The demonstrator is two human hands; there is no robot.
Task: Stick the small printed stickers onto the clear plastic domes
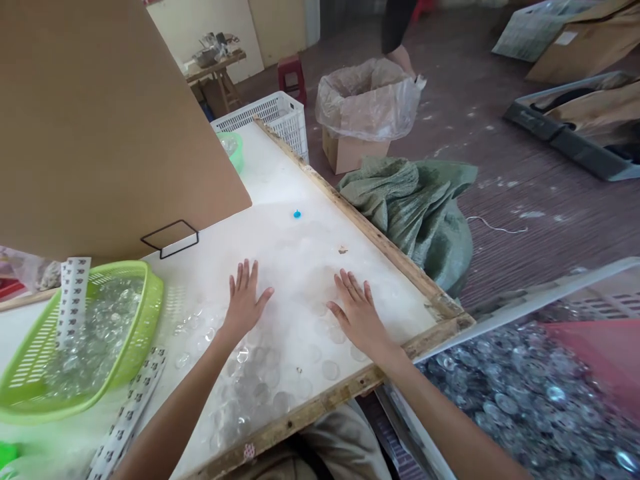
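Note:
My left hand point(244, 300) lies palm down over the white tabletop point(280, 250), its fingers spread. To the right, my right hand point(357, 310) is also flat with fingers apart, near the table's wooden edge strip. Neither hand holds anything. Clear round discs point(260, 373) are scattered on the table between and below my forearms, with a few loose ones by my right hand. A small blue piece point(297, 214) sits farther up the table. Left of my left hand stands a green basket point(155, 293) of clear plastic pieces, with a printed paper strip point(75, 293) in it.
A large cardboard sheet point(110, 120) rises at the left. At the right, a bin holds many clear discs point(500, 400) and a pink sheet point(600, 353). Beyond the wooden edge point(380, 240) lie a green sack point(425, 207) and a lined carton point(350, 150). A person's leg point(400, 57) shows behind.

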